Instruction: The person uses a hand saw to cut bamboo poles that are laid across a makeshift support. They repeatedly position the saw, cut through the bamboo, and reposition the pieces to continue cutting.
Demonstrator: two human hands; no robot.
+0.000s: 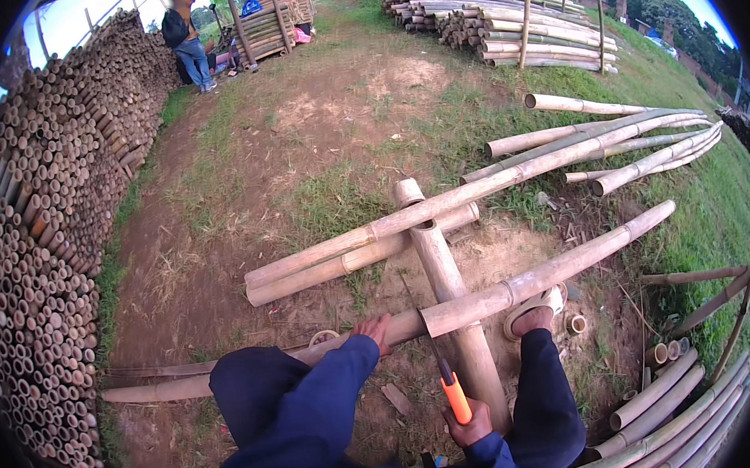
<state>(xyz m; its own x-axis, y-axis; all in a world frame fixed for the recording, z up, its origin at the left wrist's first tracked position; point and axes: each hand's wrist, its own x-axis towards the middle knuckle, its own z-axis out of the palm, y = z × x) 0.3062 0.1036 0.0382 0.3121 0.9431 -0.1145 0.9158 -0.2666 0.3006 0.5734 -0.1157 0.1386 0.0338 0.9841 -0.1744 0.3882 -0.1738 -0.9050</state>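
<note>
Head view: the right hand [471, 423] has its fingers wrapped round the orange-handled saw [457, 400], blade running ahead of them to the long bamboo pole [518, 290]. The left hand [370, 332] lies on that pole, how tightly can't be told; right of its fingers, a thick bamboo log [478, 361] passes underneath.

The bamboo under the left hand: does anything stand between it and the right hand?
Only the orange-handled saw, which the right hand holds; its blade reaches up to the bamboo under the left hand. Nothing else visible blocks that gap; the thick bamboo beam lies to the right.
</note>
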